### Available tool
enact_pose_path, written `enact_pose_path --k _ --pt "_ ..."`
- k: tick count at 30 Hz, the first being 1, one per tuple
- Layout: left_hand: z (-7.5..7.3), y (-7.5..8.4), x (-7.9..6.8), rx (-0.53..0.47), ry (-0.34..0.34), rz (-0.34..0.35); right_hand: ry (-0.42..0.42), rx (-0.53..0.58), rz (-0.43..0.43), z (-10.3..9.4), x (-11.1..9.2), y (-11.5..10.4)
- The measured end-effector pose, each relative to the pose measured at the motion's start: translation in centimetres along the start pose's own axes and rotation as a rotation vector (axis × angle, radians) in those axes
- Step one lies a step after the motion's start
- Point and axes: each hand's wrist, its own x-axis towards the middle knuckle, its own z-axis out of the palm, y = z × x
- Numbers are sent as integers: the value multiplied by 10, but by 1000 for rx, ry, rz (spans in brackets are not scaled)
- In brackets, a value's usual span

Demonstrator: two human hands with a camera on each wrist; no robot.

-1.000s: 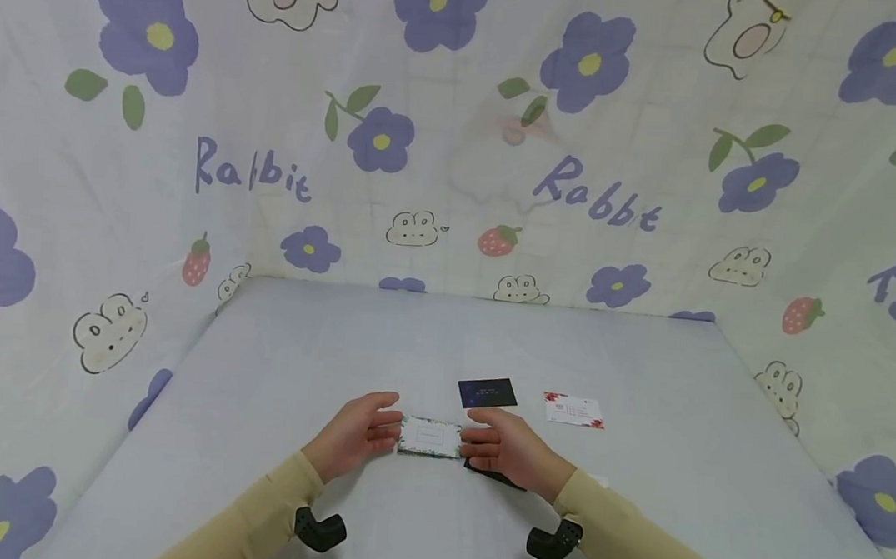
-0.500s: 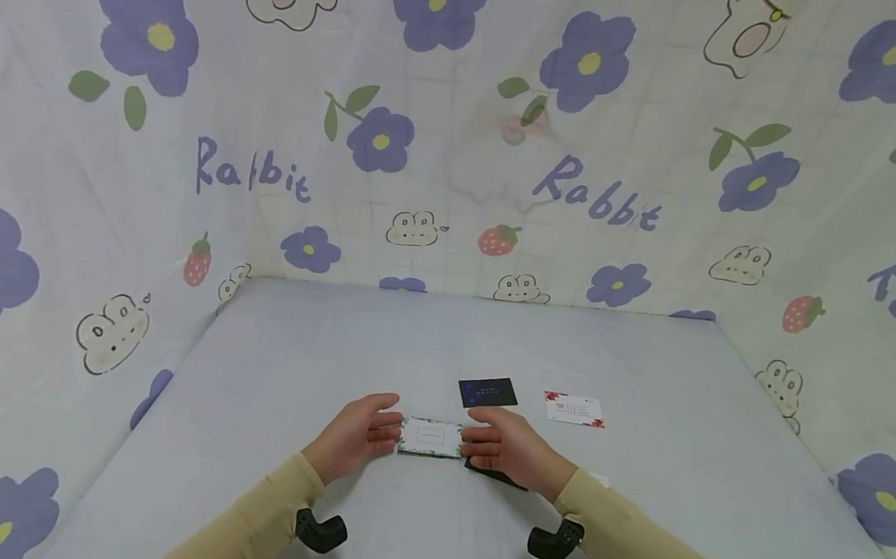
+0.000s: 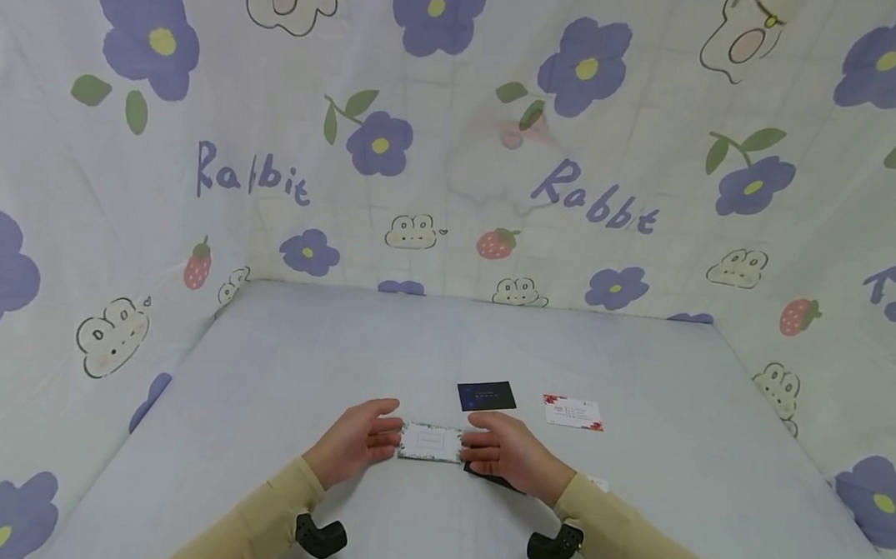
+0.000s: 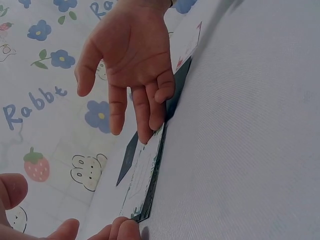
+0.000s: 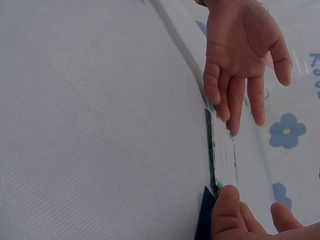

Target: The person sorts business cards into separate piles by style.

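A small stack of cards [image 3: 430, 442], topped by a white one with a leafy green border, lies flat on the table between both hands. My left hand [image 3: 352, 442] stands on edge at the stack's left end, with loosely extended fingertips touching or almost touching it. On the opposite end, the fingertips of my right hand [image 3: 515, 456] are placed likewise, palm facing inward. The stack's dark lower edge shows in the left wrist view, where the right hand [image 4: 137, 65] appears across from the left. Partly under the right hand lies a black card [image 3: 495, 479].
Behind the right hand is a dark blue card [image 3: 486, 396]. A white card with red flower corners [image 3: 573, 412] lies farther right. Another white card [image 3: 598, 484] is mostly hidden by the right wrist. Patterned cloth walls [image 3: 438, 162] enclose the pale table [image 3: 325, 332].
Both hands and the cards keep their places. Only the head view has tilted slightly, so everything sits a little lower in the picture.
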Motion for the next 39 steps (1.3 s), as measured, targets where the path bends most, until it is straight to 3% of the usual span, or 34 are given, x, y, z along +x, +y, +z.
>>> enact_pose_path --k 16,32,39 --pt "-1 1 1 30 -39 7 -12 -5 -1 -2 0 -3" --pt "-3 0 4 41 -19 -5 -33 -14 -49 -7 -4 -1" --pt "-4 6 1 74 7 39 3 -51 -84 -19 -10 -6"
